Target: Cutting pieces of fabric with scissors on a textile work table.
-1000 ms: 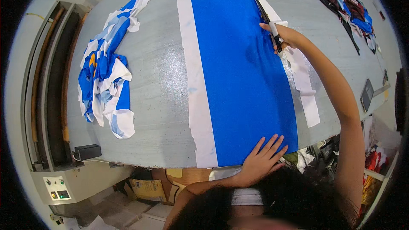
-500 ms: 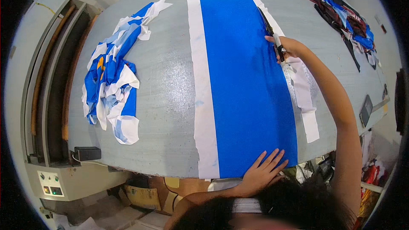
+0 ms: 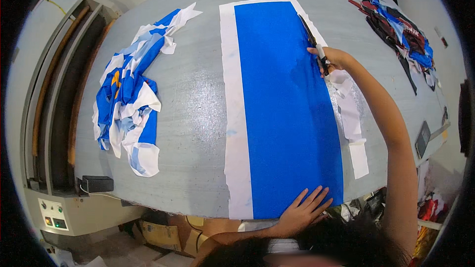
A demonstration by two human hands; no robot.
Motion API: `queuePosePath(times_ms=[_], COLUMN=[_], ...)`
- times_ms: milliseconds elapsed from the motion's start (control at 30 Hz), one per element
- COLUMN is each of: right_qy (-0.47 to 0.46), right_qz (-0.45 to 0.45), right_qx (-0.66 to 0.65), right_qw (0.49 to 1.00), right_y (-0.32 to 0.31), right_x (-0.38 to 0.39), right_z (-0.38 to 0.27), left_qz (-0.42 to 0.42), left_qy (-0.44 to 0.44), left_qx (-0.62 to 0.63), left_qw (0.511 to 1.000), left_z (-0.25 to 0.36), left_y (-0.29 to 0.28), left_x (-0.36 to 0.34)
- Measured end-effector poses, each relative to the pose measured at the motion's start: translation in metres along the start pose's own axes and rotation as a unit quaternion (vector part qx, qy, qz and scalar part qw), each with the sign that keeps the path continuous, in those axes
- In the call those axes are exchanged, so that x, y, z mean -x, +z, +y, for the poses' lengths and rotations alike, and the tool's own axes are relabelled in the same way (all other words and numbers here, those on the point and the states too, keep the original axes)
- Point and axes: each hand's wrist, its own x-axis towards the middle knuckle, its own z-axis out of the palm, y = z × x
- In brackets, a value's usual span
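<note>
A long blue fabric panel (image 3: 287, 104) with white margins lies flat on the grey table (image 3: 195, 118). My right hand (image 3: 332, 62) grips a pair of scissors (image 3: 310, 34) at the panel's right edge, the blades pointing away along the border between blue and white. A cut white strip (image 3: 352, 123) hangs off beside the blue, below that hand, and lies partly crumpled on the table. My left hand (image 3: 302, 211) rests flat on the panel's near end, fingers spread.
Heaped blue and white fabric pieces (image 3: 131, 94) lie on the left. A dark, red and blue fabric pile (image 3: 405, 34) sits far right, with a phone (image 3: 423, 138) near the right edge. Left of the table stands a long machine (image 3: 59, 104); a black box (image 3: 97, 184) is at the corner.
The view has shifted, so the table and everything on it sit slightly lower. The scissors remain near the same spot on the fabric edge, and my left hand still presses the near end.
</note>
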Motion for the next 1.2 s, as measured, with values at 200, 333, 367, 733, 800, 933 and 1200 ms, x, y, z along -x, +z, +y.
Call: queuePosePath(times_ms=[200,333,367,733,800,933,1200], right_qy=[0.027,0.034,0.033,0.041,0.031,-0.02,0.073], right_qz=[-0.03,-0.03,-0.029,-0.037,-0.027,-0.018,-0.025], right_qx=[-0.014,-0.003,-0.001,-0.045,-0.039,-0.006,0.017], right_qw=[0.999,0.999,0.999,0.997,0.998,1.0,0.997], right_y=[-0.004,-0.014,-0.012,-0.026,-0.027,-0.032,-0.039], right_x=[0.004,-0.012,-0.016,-0.035,-0.041,-0.053,-0.056], right_z=[-0.016,-0.021,-0.018,-0.03,-0.028,-0.02,-0.044], left_qz=[0.001,0.017,0.019,0.008,0.011,0.062,0.079], left_qy=[0.012,0.018,0.019,0.045,0.051,0.075,0.088], left_qx=[-0.046,-0.07,-0.07,-0.092,-0.083,-0.075,-0.08], left_qw=[0.999,0.997,0.997,0.995,0.995,0.992,0.99], left_z=[-0.002,-0.002,-0.003,-0.008,-0.009,-0.014,-0.018], left_y=[0.004,0.008,0.01,0.014,0.019,0.038,0.048], left_x=[0.004,0.005,0.006,0.008,0.009,0.01,0.011])
